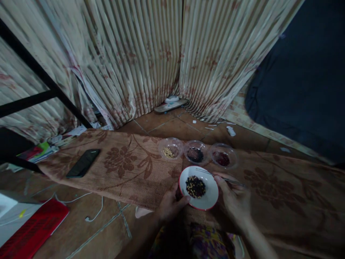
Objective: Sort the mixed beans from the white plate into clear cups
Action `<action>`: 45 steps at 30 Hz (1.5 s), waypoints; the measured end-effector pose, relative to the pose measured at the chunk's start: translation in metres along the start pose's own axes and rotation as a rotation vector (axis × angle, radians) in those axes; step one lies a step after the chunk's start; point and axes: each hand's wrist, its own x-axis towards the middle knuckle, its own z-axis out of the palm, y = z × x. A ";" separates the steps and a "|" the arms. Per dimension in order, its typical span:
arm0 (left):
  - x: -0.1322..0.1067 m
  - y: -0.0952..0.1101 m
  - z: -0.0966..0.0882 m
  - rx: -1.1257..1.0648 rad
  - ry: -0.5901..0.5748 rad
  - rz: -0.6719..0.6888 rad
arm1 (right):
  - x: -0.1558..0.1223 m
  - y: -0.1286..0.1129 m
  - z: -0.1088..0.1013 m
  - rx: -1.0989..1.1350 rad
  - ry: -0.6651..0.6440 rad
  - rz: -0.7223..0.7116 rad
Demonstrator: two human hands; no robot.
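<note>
My left hand [172, 203] grips the left rim of a white bowl [211, 194] with a red edge, its thumb over the rim. Mixed dark and pale beans [196, 187] lie heaped in the bowl. In the fingers of my right hand [234, 196] is a slim metal tweezers-like tool [203, 171]; its thin parallel tips reach over the bowl's far side, and its exact kind is unclear. Beyond the bowl, three clear plastic cups stand in a row: one with pale beans [168, 153], one with black beans [195, 154], one with dark red beans [221, 158].
A brown flowered cloth [151, 180] covers the long, low surface, with a black phone [83, 163] on its left part. Striped curtains [151, 54] hang behind. White scraps [230, 131] litter the tiled floor; a white cable [94, 217] and red box [35, 230] lie lower left.
</note>
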 end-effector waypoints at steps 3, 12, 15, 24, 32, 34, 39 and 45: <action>0.000 -0.002 0.001 -0.044 -0.013 0.017 | 0.029 -0.011 0.037 0.054 -0.042 -0.095; 0.002 -0.016 0.004 -0.177 -0.061 0.091 | 0.069 -0.006 0.109 0.126 -0.195 -0.187; 0.002 -0.019 0.003 -0.149 -0.023 0.060 | 0.057 -0.003 0.087 0.130 -0.140 -0.147; 0.002 -0.012 0.002 -0.087 -0.018 -0.005 | -0.004 0.014 -0.014 0.168 0.140 0.172; 0.002 -0.011 -0.001 0.078 -0.001 -0.055 | -0.051 0.039 -0.041 0.042 0.063 0.307; 0.002 -0.010 -0.001 0.078 0.003 -0.063 | -0.054 0.040 -0.039 0.020 0.025 0.264; 0.001 -0.010 0.000 0.108 0.018 -0.064 | -0.057 0.041 -0.037 -0.058 -0.145 0.156; 0.002 -0.010 -0.002 0.134 0.002 -0.051 | -0.055 0.045 -0.037 -0.182 -0.220 0.074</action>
